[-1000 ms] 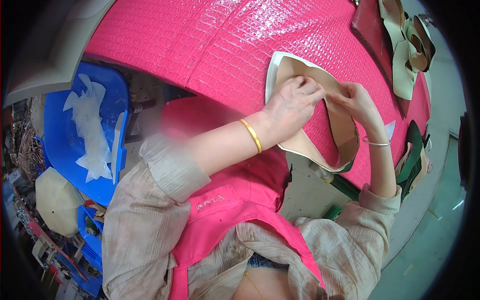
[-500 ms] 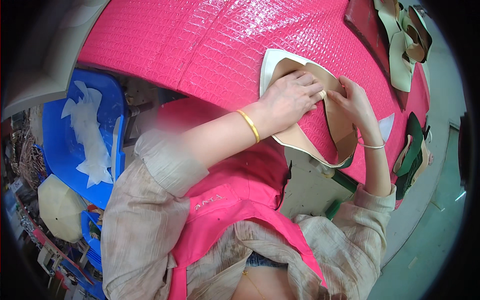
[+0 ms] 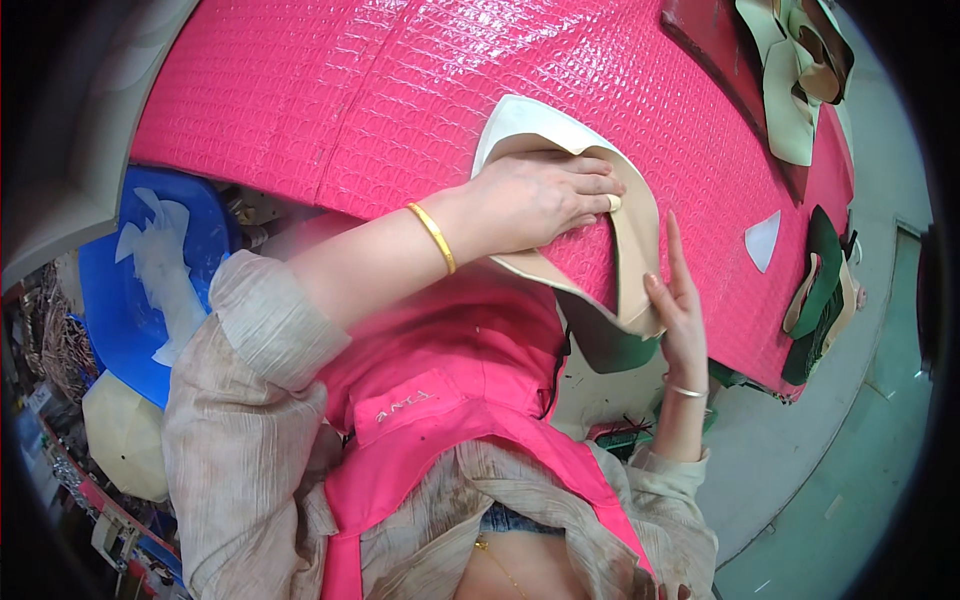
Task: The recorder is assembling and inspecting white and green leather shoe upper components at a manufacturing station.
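My left hand (image 3: 548, 203) reaches palm down into a curved shoe upper (image 3: 636, 215), fingers bent against its beige lining. A cream band circles one finger, and the thumb is hidden. White shows on the upper's far outer side, dark green on its near side. My right hand (image 3: 683, 312) is open beside the upper's right edge. Its index finger points away from me, and the thumb is at the edge; whether it touches is hard to tell. The upper lies on a pink textured table cover (image 3: 400, 110), its near end hanging past the edge.
A small white triangular piece (image 3: 763, 241) lies right of my hands. Green and beige pieces (image 3: 822, 280) rest at the table's right edge, pale green ones (image 3: 795, 95) on a dark red board (image 3: 705, 45). At left, a blue chair (image 3: 112, 290) holds translucent white scraps (image 3: 160, 265).
The upper has shifted left and turned, showing more of its green side. My left hand moved left with it. My right hand came down and its fingers straightened, off the lining edge.
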